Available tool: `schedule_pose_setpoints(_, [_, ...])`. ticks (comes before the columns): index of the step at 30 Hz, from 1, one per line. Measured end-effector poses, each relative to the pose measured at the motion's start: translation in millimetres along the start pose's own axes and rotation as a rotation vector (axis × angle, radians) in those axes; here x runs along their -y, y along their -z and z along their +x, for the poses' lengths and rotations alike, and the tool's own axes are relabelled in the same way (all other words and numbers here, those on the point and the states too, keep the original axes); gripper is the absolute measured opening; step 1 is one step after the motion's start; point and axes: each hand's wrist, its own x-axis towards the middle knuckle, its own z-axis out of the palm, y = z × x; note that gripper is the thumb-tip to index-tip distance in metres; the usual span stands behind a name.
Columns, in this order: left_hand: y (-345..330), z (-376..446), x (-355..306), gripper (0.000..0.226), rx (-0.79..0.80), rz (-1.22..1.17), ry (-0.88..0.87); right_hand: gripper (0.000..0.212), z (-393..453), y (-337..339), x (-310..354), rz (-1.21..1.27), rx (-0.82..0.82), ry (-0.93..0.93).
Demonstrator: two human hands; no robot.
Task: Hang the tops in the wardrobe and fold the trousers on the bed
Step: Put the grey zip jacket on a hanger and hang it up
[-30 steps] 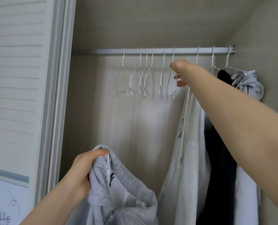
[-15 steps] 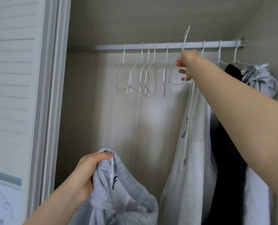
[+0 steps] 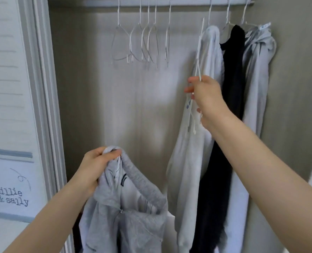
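My left hand (image 3: 95,165) grips the collar of a grey zip-up top (image 3: 129,212), holding it up low in front of the open wardrobe. My right hand (image 3: 206,99) holds a white wire hanger (image 3: 199,57), off the rail and turned edge-on, in front of the hung clothes. The rail (image 3: 178,1) runs along the top of the view. Several empty white hangers (image 3: 142,42) hang on it at the middle. Three tops hang at the right: a pale grey one (image 3: 191,152), a black one (image 3: 231,70) and a light grey hooded one (image 3: 257,61).
The white wardrobe door frame (image 3: 42,88) stands at the left, beside a panel with printed lettering (image 3: 11,196). The beige wardrobe back wall (image 3: 115,106) shows between the empty hangers and the held top. The right side wall (image 3: 297,88) closes in the hung clothes.
My right hand lifted one white hanger off the rail and brought it down to chest height. The view has tilted lower. My left hand kept its grip on the grey top.
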Motion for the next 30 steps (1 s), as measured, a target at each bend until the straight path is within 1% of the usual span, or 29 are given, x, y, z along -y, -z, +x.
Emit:
schedule_pose_setpoints(1, [2.9,-6.9,4.9,0.016,0.003,0.047,-0.01,0.02,-18.7,7.9,-7.1,-0.01,0.021,-0.046])
schedule_pose_setpoints(3, [4.3,-14.3,11.3,0.014,-0.024,0.162,-0.084,0.021,-48.6,22.9,-18.7,-0.028,0.105,-0.166])
schedule_pose_setpoints(5, [3.6,-16.6,14.6,0.018,-0.056,0.25,-0.169,0.023,-72.9,38.4,-28.2,-0.008,0.202,-0.278])
schedule_pose_setpoints(8, [4.0,-11.3,15.7,0.021,-0.104,0.36,-0.231,0.028,-98.1,62.3,-38.3,0.071,0.315,-0.428])
schedule_pose_setpoints(12, [6.7,2.6,23.4,0.02,-0.112,0.461,-0.221,0.032,-118.3,92.1,-44.2,0.203,0.567,-0.588])
schedule_pose_setpoints(15, [11.5,8.9,32.7,0.021,-0.083,0.555,-0.205,0.034,-124.9,115.9,-39.3,0.245,0.725,-0.595])
schedule_pose_setpoints(18, [16.2,11.4,43.8,0.022,-0.061,0.667,-0.181,0.037,-122.7,135.4,-37.0,0.217,0.818,-0.589])
schedule_pose_setpoints(24, [17.3,3.5,57.0,0.022,-0.044,0.746,-0.179,0.039,-112.0,151.1,-55.5,0.22,0.937,-0.67])
schedule_pose_setpoints(28, [12.8,-5.8,54.1,0.019,0.032,0.759,-0.232,0.039,-112.7,140.3,-79.9,0.255,0.997,-0.661])
schedule_pose_setpoints(30, [10.4,-13.0,49.3,0.015,0.034,0.747,-0.264,0.038,-114.6,133.2,-92.2,0.259,1.01,-0.64])
